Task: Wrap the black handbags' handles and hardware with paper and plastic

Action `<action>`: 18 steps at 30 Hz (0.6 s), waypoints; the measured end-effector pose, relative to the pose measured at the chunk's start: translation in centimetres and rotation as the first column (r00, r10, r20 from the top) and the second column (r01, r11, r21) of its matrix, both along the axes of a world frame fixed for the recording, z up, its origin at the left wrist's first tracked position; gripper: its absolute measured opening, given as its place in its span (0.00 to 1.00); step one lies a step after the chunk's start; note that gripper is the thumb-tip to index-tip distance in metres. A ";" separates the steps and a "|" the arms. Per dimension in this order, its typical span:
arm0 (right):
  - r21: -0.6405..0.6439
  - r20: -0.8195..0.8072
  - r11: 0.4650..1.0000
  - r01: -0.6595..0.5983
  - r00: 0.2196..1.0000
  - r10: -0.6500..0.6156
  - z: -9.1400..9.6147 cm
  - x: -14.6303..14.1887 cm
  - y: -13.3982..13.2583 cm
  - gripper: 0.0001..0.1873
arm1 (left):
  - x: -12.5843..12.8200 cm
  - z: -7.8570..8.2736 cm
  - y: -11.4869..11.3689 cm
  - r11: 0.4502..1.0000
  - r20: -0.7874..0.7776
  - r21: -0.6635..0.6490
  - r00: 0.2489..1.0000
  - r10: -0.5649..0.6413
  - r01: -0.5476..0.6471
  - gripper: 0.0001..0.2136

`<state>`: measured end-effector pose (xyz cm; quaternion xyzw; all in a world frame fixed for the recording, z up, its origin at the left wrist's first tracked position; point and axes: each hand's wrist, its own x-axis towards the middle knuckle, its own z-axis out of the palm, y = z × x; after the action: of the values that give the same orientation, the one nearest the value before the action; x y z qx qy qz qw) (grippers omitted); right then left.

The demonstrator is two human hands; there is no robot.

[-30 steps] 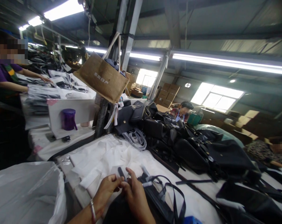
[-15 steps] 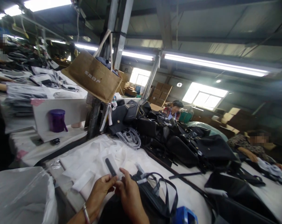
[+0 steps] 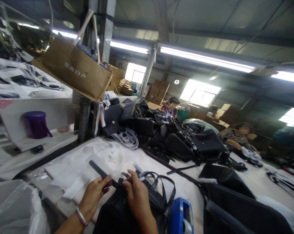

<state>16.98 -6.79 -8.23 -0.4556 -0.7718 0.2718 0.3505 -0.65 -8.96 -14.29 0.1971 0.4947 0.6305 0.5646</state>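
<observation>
My left hand (image 3: 94, 194) pinches a flat black strap (image 3: 98, 169) that sticks out up and to the left over white cloth. My right hand (image 3: 136, 195) is closed on the same strap where it joins a black handbag (image 3: 122, 214) lying right in front of me. The bag's looped handles (image 3: 161, 188) curl to the right of my right hand. A metal bangle sits on my left wrist.
A blue tape dispenser (image 3: 180, 216) stands just right of the bag. A heap of black handbags (image 3: 176, 139) covers the table's middle and right. A brown tote (image 3: 72, 73) hangs from a post. A purple cup (image 3: 36, 124) stands left. Two people sit beyond the heap.
The black strap has come further out to the left between my hands. The view has swung right, bringing the blue dispenser and a second seated person into sight.
</observation>
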 end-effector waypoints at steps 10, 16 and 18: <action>-0.030 0.463 0.968 0.250 0.861 -0.208 -2.2 5.5 2.1 0.08 | 1.2 -1.9 0.0 0.985 0.169 -0.140 0.983 -0.072 0.097 0.16; 0.002 0.467 0.964 0.264 0.852 -0.235 -2.3 4.6 2.5 0.08 | 0.9 -0.9 0.0 0.968 0.233 -0.140 0.957 -0.172 0.208 0.14; 0.062 0.397 0.957 0.285 0.872 -0.286 -0.5 3.8 2.4 0.08 | 0.9 -0.6 0.0 0.961 0.232 -0.131 0.950 -0.209 0.243 0.13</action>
<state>20.77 -4.40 -8.69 -0.6101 -0.7517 0.1173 0.2213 0.30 -8.99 -14.89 0.1376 0.4528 0.5380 0.6975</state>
